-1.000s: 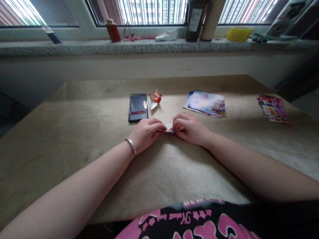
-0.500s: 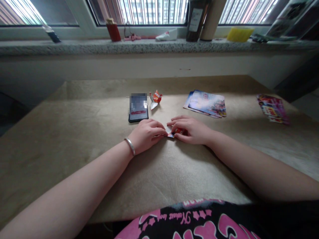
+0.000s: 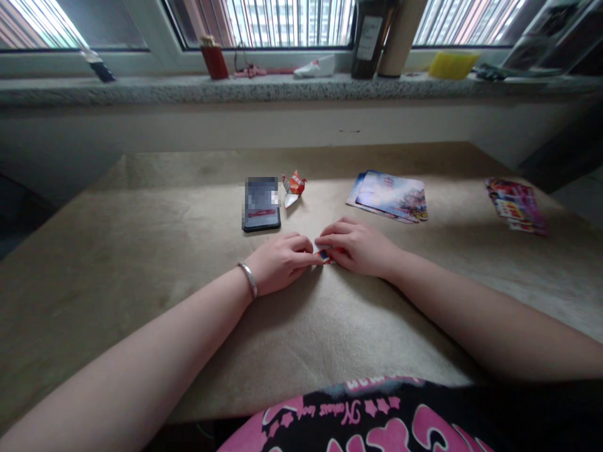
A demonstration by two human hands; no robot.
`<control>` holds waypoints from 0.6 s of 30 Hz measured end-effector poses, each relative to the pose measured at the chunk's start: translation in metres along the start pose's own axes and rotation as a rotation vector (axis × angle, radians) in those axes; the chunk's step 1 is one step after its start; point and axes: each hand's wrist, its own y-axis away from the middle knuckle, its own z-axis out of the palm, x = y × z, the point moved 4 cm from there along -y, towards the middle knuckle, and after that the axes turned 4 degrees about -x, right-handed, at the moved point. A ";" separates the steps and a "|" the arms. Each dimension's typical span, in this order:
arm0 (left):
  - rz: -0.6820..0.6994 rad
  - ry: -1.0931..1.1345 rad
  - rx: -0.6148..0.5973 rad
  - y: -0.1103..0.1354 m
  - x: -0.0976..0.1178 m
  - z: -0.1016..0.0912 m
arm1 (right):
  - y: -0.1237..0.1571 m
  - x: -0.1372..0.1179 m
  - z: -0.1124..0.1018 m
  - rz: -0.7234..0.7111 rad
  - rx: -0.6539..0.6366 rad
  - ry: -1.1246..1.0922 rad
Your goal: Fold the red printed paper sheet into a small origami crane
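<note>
Between my hands, flat on the table, lies a small folded piece of printed paper [image 3: 324, 256], red with white and a dark patch; my fingers cover much of it. My left hand [image 3: 282, 260], with a silver bangle at the wrist, presses its fingertips on the paper's left end. From the right, my right hand [image 3: 360, 247] holds the paper down, thumb and fingers closed over it. Just beyond them stands a red and white folded paper bird [image 3: 294, 188], and left of that is a phone [image 3: 262, 204] with a partly blurred screen.
Several printed cards [image 3: 391, 196] lie in a pile behind my right hand. More colourful cards [image 3: 517, 206] are at the table's right edge. On the granite windowsill [image 3: 282, 88] stand a red toothpick holder [image 3: 215, 59], a dark bottle [image 3: 370, 41] and a yellow sponge [image 3: 453, 64].
My left hand has shifted slightly toward me, its fingers lower. My right hand's fingers have moved a little over the paper, and a different part of its print shows.
</note>
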 end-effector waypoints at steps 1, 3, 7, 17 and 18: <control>0.006 -0.018 -0.005 0.000 0.001 0.000 | 0.000 0.000 0.000 0.017 0.007 0.006; 0.013 -0.056 -0.028 0.000 0.002 0.000 | 0.000 0.003 0.001 0.056 0.024 0.022; -0.018 -0.139 -0.066 0.001 0.000 0.001 | 0.001 0.015 0.002 0.157 0.071 0.035; -0.187 -0.232 -0.049 0.003 -0.008 0.000 | 0.002 0.027 0.002 0.285 0.144 -0.096; -0.205 -0.232 -0.048 0.003 -0.008 -0.001 | 0.001 0.027 0.003 0.295 0.152 -0.108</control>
